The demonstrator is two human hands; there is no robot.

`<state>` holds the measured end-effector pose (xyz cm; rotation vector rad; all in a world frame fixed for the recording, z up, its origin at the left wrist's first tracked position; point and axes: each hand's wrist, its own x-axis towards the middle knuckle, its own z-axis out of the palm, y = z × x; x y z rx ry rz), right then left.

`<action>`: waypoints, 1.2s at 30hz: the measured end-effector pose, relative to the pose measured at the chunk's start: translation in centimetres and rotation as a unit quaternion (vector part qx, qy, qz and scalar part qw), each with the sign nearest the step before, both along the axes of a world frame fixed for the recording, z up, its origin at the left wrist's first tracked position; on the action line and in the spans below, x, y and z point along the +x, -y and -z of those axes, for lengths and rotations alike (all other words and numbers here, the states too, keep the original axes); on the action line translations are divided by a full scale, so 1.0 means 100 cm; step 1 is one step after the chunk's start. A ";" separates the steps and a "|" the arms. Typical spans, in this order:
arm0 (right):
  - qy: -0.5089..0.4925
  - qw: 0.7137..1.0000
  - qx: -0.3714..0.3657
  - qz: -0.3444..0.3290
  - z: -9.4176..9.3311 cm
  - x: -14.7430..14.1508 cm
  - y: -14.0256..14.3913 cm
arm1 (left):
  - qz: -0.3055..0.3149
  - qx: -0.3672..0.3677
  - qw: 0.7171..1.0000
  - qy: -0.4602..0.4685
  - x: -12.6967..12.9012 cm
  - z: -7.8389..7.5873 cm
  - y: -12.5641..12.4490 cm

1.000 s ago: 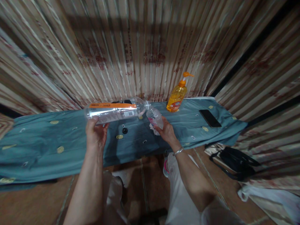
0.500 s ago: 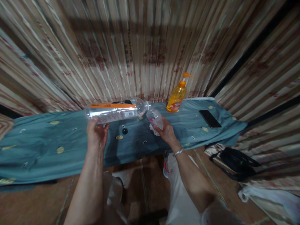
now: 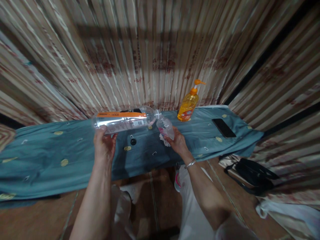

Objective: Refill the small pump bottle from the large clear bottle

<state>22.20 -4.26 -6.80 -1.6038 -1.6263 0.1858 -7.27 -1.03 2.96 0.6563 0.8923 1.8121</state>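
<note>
Clear large bottle (image 3: 122, 120) lies sideways across the left hand's (image 3: 104, 146) grip.

Large bottle (image 3: 125, 120) label, soap bottle (image 3: 187, 106) label (both blurred), nothing legible

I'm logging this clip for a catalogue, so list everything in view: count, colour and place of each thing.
large bottle: 1, clear with an orange label, held level above the cloth, mouth toward the small bottle
small bottle: 1, clear with a pink label, tilted, neck up by the large bottle's mouth
bottle cap: 1, black, on the cloth between the hands
pump bottle: 1, orange, upright at the back of the cloth
phone: 1, black, flat on the cloth's right part
cloth: 1, teal with gold spots, spread over the surface
curtain: beige, striped, behind
bag: 1, black, on the floor at right
left hand: holds the large bottle
right hand: holds the small bottle; bracelet at the wrist
</note>
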 end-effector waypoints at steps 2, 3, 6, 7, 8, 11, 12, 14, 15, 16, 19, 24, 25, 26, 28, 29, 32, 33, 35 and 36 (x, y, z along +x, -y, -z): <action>0.002 1.000 -0.001 -0.001 0.000 0.000 0.000 | -0.006 -0.003 1.000 0.007 0.002 -0.001 0.001; 0.003 1.000 0.000 0.001 0.000 0.000 0.000 | -0.009 -0.003 1.000 0.009 0.003 -0.002 0.001; 0.003 1.000 0.003 0.006 0.001 -0.001 0.000 | -0.009 0.001 1.000 0.012 0.005 -0.004 0.002; 0.002 1.000 0.004 0.006 0.002 -0.001 0.000 | -0.012 0.001 1.000 0.015 0.006 -0.004 0.002; 0.002 1.000 0.006 0.006 0.002 -0.001 -0.001 | -0.017 0.000 1.000 0.020 0.006 -0.004 0.002; 0.000 1.000 0.007 0.003 0.003 -0.001 -0.001 | -0.029 -0.009 0.999 0.035 0.007 -0.003 0.001; 0.000 1.000 0.005 0.001 0.003 -0.001 -0.001 | -0.028 -0.009 0.999 0.035 0.007 -0.002 0.001; 0.001 1.000 0.004 -0.002 0.004 -0.001 -0.001 | -0.022 -0.004 0.999 0.032 0.007 -0.001 0.000; 0.004 1.000 0.006 -0.001 0.004 -0.001 -0.001 | -0.019 -0.002 0.999 0.030 0.007 0.000 0.000; 0.007 1.000 0.009 0.001 0.005 -0.001 -0.001 | -0.019 -0.001 0.999 0.031 0.007 0.000 -0.001; 0.014 1.000 0.018 0.008 0.005 -0.002 -0.001 | -0.023 0.005 0.999 0.032 0.007 0.002 -0.003; 0.007 1.000 0.021 0.007 0.004 -0.002 -0.001 | -0.017 0.016 0.999 0.026 0.009 0.001 -0.005; 0.006 1.000 0.019 0.005 0.004 -0.002 -0.001 | -0.017 0.015 0.999 0.028 0.009 0.000 -0.004; 0.006 1.000 0.017 0.004 0.004 -0.001 0.000 | -0.017 0.012 0.999 0.031 0.009 0.000 -0.004; 0.006 1.000 0.011 0.002 0.004 -0.001 0.000 | -0.015 0.000 0.999 0.041 0.009 -0.001 -0.003; 0.007 1.000 0.009 0.003 0.004 -0.001 0.000 | -0.013 -0.009 0.999 0.047 0.008 -0.002 -0.002; 0.014 1.000 0.014 0.009 0.006 -0.001 -0.001 | 0.002 -0.022 0.999 0.045 0.005 -0.001 -0.001; 0.017 1.000 0.018 0.010 0.006 -0.001 -0.001 | 0.009 -0.020 0.999 0.037 0.005 -0.001 0.000; 0.023 0.999 0.021 0.009 0.007 -0.001 -0.001 | 0.023 -0.011 0.999 0.021 0.003 -0.001 0.000; 0.024 0.999 0.019 0.009 0.007 -0.002 -0.002 | 0.028 -0.008 0.999 0.015 0.003 -0.001 0.000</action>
